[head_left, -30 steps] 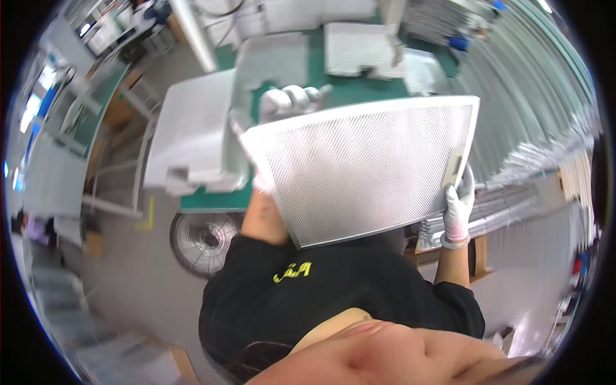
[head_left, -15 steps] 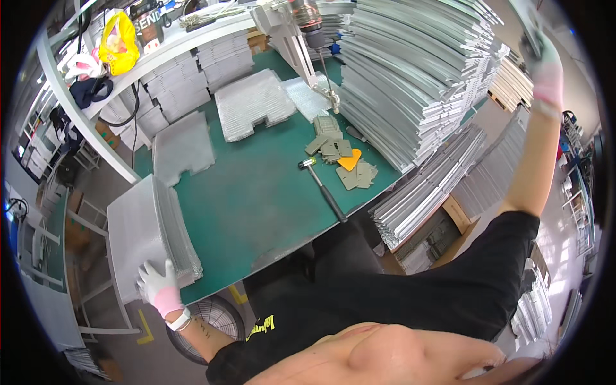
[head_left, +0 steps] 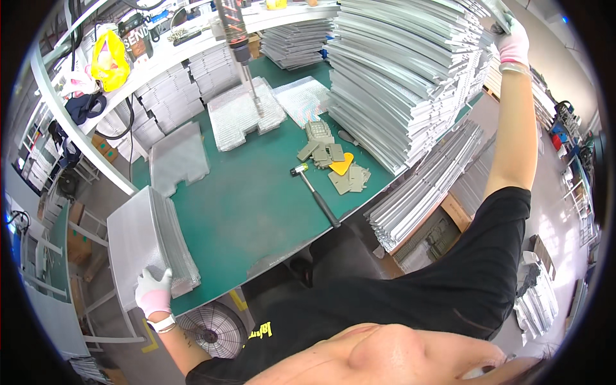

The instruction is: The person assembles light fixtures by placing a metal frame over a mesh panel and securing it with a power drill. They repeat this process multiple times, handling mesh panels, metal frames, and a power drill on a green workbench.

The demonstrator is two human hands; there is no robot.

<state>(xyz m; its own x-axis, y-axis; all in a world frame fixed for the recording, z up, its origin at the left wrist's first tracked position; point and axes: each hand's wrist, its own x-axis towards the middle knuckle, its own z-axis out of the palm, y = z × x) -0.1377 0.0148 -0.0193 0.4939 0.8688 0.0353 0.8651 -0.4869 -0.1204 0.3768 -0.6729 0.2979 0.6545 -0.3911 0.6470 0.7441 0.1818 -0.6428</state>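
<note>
My left hand (head_left: 153,292), in a white glove with a pink cuff, rests on the near edge of a stack of thin pale sheets (head_left: 138,228) at the table's left. Its thumb stands apart from the fingers. My right hand (head_left: 515,42), gloved alike, is raised high at the far right. Its fingers grip the edge of a flat grey metal panel (head_left: 498,11), mostly cut off by the frame, beside the top of a tall stack of silvery metal panels (head_left: 378,83). A hammer (head_left: 316,196) with a black handle lies on the green table (head_left: 250,192).
Small grey-green plates (head_left: 321,153) and a yellow-orange scraper (head_left: 342,164) lie near the hammer. A power screwdriver (head_left: 236,42) hangs over bubble-wrap sheets (head_left: 240,115). More panels (head_left: 423,186) stand right of the table; a floor fan (head_left: 215,327) is below its front edge.
My right hand, with the panel, has moved in toward the tall stack's top. My left hand stays on the sheets, its fingers drawn closer together. The view has shifted slightly.
</note>
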